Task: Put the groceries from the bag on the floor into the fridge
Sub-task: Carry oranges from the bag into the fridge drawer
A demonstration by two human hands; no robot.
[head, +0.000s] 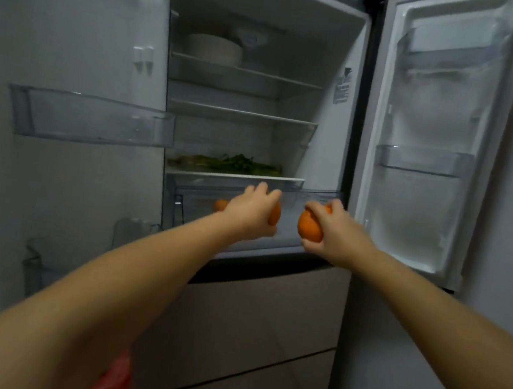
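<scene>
a: where are the hands?
b: both arms reach into the open fridge (267, 35). the left hand (254, 211) has its grip curled round an orange (274, 215), mostly hidden behind the fingers, just in front of the clear drawer (204, 188) at the bottom of the fridge compartment.
a: and the right?
b: the right hand (329, 231) clamps its grip on a second orange (308, 229), thumb over the top, held near the drawer's right end, a little apart from the left hand.
a: anything already in the drawer?
b: a third orange (220, 205) shows through the drawer's front wall, just left of the left wrist.
a: the shelves?
b: leafy greens (230, 163) lie on the lowest shelf, right above the drawer. a pale bowl (214, 49) sits on the top shelf. the middle shelf (242, 114) looks bare.
a: the bag?
b: a red bag (114, 379) peeks out at the bottom edge, under the left forearm. both doors stand open, with a clear bin on the left door (91, 118) and one on the right door (425, 160).
</scene>
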